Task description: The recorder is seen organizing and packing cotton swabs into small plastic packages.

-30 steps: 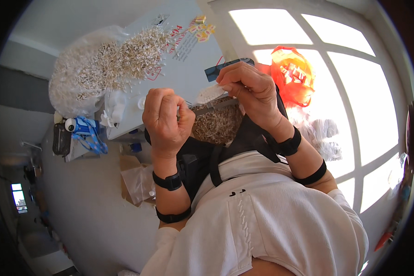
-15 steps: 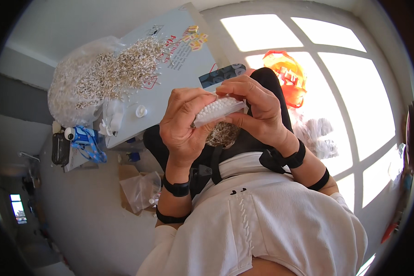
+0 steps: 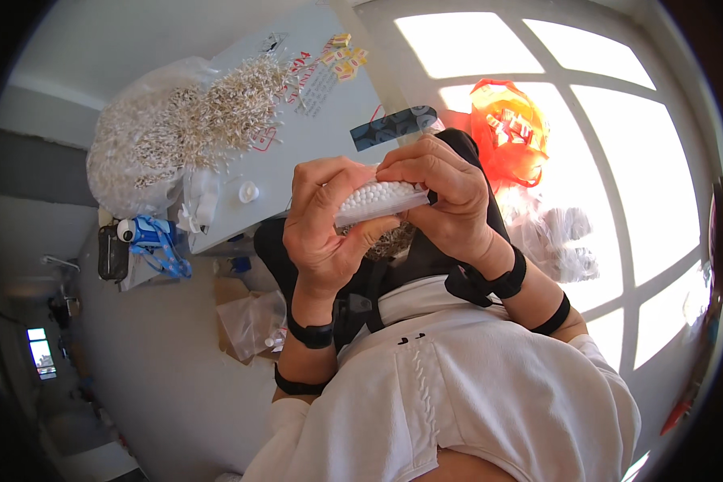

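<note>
The person held a small clear packet of white beads (image 3: 377,201) up close in front of the chest, both hands closed around it. The left hand (image 3: 325,229) cupped the packet from below and from its left end, thumb under it and fingers curled over the top edge, so its grip was pressed onto the packet. The right hand (image 3: 446,201) covered the packet's right end, its fingertips pinching the upper rim beside the left hand's fingers; the two hands touched there. Only the middle stretch of the packet showed between them, rows of round white beads behind clear film. Each wrist wore a black band (image 3: 312,333), and a white garment (image 3: 458,402) filled the lower part of the view. Behind the hands lay the pale bench (image 3: 313,128), tilted in the wide lens. On its far left part sat a large clear bag heaped with small whitish pieces (image 3: 177,128), some of them spilling onto the bench top. A white cap (image 3: 248,191) lay near the bench's near edge, and a dark strip (image 3: 394,127) lay just above the hands. Small yellow and red bits (image 3: 344,56) sat at the bench's far end. An orange bag (image 3: 510,128) rested to the right in bright window light, well apart from the packet.
</note>
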